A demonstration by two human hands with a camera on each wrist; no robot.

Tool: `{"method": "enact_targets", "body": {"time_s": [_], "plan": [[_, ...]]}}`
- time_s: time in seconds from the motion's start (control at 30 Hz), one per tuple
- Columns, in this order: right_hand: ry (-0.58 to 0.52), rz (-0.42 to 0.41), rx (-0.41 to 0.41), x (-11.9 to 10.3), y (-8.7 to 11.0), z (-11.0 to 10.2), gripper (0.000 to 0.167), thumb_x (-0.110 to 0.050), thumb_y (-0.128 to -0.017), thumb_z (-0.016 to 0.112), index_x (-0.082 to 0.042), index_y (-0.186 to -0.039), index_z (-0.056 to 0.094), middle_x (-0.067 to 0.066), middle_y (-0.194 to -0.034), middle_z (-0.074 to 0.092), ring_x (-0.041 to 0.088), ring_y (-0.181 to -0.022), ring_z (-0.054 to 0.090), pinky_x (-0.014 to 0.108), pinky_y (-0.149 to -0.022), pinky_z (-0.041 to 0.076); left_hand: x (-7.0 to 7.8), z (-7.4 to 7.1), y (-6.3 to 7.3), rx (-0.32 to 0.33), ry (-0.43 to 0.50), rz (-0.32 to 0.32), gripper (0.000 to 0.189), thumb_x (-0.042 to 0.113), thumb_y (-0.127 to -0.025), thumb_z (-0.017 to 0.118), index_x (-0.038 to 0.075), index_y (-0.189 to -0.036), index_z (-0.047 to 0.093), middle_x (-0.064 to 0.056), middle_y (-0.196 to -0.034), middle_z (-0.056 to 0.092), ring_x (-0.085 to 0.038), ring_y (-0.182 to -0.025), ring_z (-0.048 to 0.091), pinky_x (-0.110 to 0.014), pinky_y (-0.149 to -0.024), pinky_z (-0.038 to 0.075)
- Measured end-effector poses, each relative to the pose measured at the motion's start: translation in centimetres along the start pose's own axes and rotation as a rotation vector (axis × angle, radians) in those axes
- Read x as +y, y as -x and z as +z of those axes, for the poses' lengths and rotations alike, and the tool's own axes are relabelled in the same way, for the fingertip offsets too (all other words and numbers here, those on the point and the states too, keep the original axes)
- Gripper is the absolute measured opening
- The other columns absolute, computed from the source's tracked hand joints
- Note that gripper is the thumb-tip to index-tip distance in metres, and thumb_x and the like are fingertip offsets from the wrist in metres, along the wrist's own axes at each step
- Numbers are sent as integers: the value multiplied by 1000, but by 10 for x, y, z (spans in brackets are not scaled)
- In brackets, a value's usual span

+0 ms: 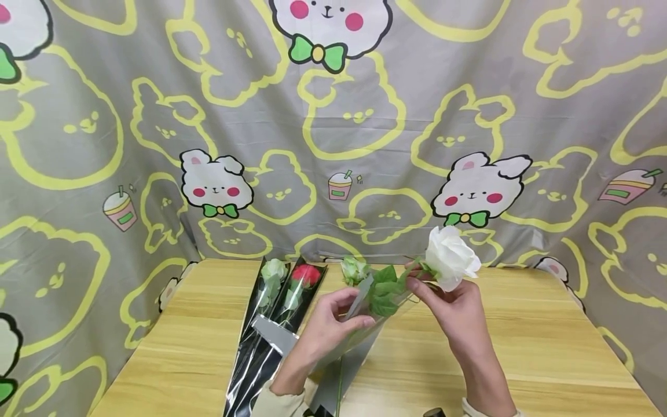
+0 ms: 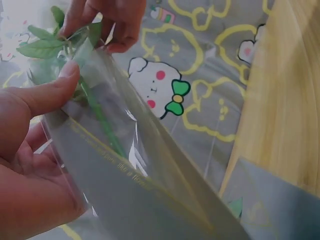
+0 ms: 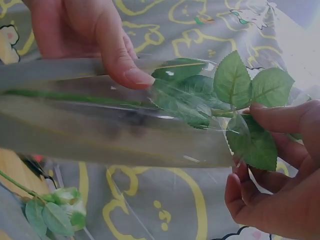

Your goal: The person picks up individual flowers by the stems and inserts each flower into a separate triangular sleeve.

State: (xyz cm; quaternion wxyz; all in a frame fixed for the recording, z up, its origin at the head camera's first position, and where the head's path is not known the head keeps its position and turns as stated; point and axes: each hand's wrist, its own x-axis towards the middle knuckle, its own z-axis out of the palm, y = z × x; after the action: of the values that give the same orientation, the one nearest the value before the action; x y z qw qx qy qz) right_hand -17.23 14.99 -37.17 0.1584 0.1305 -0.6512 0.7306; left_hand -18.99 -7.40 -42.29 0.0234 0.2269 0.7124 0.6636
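Note:
A white rose (image 1: 450,258) with green leaves (image 3: 232,80) is tilted up to the right above the table. My right hand (image 1: 461,315) pinches its stem just under the bloom, beside the leaves. The lower stem (image 3: 65,96) runs down inside a clear and grey flower sleeve (image 2: 120,170) with a thin gold line of lettering. My left hand (image 1: 333,324) grips this sleeve near its mouth, thumb on the clear front. Some leaves are inside the sleeve, others stick out at the opening. In the left wrist view the bloom cannot be made out.
To the left on the wooden table (image 1: 547,336) lie a pale green rose (image 1: 272,272) and a red rose (image 1: 306,275) in dark sleeves. Another pale green rose (image 1: 354,270) lies behind my left hand. A patterned curtain (image 1: 359,133) hangs behind the table.

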Motion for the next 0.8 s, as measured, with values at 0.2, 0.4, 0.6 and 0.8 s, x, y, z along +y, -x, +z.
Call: {"method": "enact_targets", "body": {"time_s": [0.2, 0.4, 0.6, 0.8], "plan": [[-15, -22, -68, -12, -9, -1, 30, 10, -91, 71, 12, -119, 61, 9, -103, 73, 18, -97, 70, 28, -91, 55, 10, 0, 5, -89, 36, -45, 38, 7, -98, 69, -1, -134, 59, -21, -126, 68, -23, -110, 67, -31, -91, 54], [28, -109, -181, -34, -28, 4, 28, 7, -91, 74, 5, -117, 63, 8, -100, 72, 17, -93, 70, 28, -87, 57, 31, -7, 10, -126, 105, -39, 50, 11, -106, 57, -3, -151, 42, -25, -138, 59, -25, -119, 62, -32, -98, 51], [133, -127, -267, -60, -41, 5, 29, 5, -92, 72, 2, -120, 63, 8, -102, 71, 19, -97, 70, 28, -85, 57, 53, -7, 4, -94, 109, 28, 49, 12, -107, 53, -1, -153, 42, -22, -135, 59, -16, -116, 60, -29, -96, 50], [241, -131, -229, -87, -48, 11, 31, -2, -93, 75, -1, -122, 64, 6, -101, 72, 18, -97, 71, 27, -86, 57, 68, -10, 6, -113, 42, 102, 46, 15, -109, 50, 0, -153, 42, -5, -102, 54, -12, -92, 54, -24, -81, 47]]}}
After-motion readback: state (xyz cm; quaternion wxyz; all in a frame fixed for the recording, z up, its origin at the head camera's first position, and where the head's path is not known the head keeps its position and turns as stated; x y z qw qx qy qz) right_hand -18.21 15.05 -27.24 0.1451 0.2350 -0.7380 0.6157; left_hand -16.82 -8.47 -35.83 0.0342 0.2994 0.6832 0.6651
